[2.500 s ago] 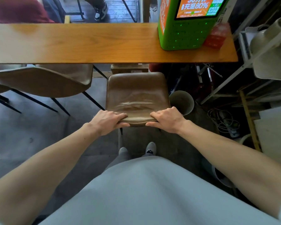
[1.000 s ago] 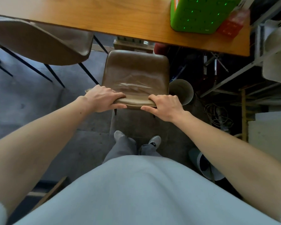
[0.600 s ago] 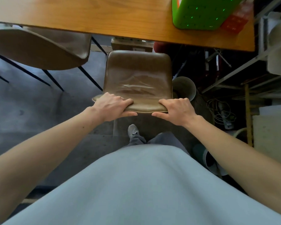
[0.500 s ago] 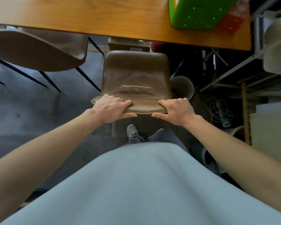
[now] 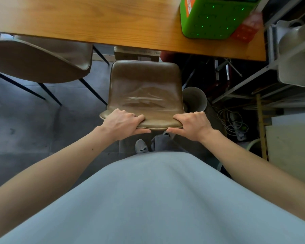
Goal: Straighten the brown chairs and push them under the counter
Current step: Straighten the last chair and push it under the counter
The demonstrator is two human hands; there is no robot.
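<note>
While the wooden counter (image 5: 88,20) fills the top of the view, its front edge now sits closer over the brown chair (image 5: 145,92) than it did a couple of seconds ago, when the whole seat lay clear in front of it. The seat's far edge has moved up near the counter's lip, so the chair has travelled forward and the push is under way, though most of the seat is not yet beneath the top. It looks square to the counter edge, so straightening seems done for this one and what remains is more forward travel.

A second brown chair (image 5: 40,60) stands to the left, its far part already tucked under the counter. On the counter's right end sits a green box (image 5: 211,20), well above the chair's path. A grey bucket (image 5: 195,99) stands on the floor just beside the chair's right side, close enough that it could catch a leg if the chair drifts that way.

The left hand (image 5: 121,123) is wrapped over the left end of the chair's back rail, fingers on top and thumb beneath. The right hand (image 5: 192,125) grips the right end the same way. A grey shoe (image 5: 141,147) has stepped in just behind the chair.
</note>
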